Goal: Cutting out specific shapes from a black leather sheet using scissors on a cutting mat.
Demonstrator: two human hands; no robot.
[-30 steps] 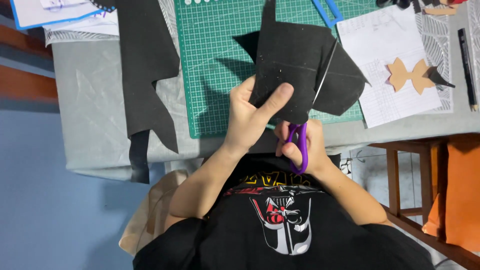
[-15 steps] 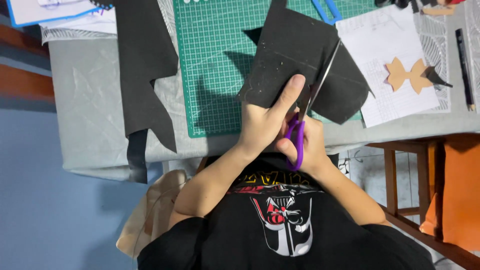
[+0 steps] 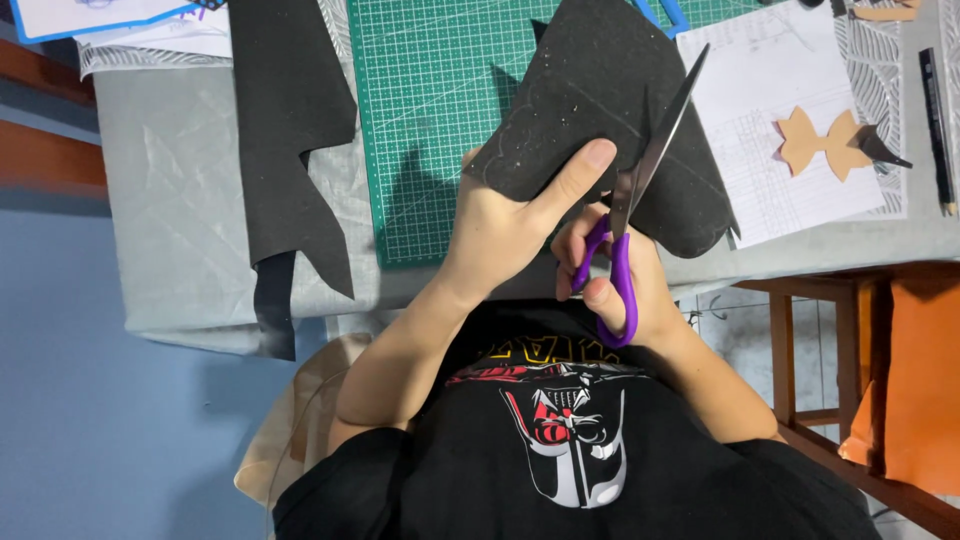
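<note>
A black foam sheet (image 3: 600, 90) is held up over the green cutting mat (image 3: 430, 110). My left hand (image 3: 505, 225) pinches its lower edge, thumb on top. In my right hand (image 3: 615, 275) are purple-handled scissors (image 3: 640, 190), their blades running up into the sheet along a faint drawn line. Part of the sheet's right side hangs over a white paper.
A long black foam offcut (image 3: 290, 130) lies on the grey table cover at the left. At the right, a white gridded paper (image 3: 790, 120) carries a tan bow-shaped template (image 3: 825, 142). A black pencil (image 3: 935, 125) lies far right, and a wooden stool (image 3: 850, 330) stands below the table edge.
The foam sheet has been raised and turned, and the scissors' blades have travelled further up into it. My left thumb has shifted along the sheet's edge.
</note>
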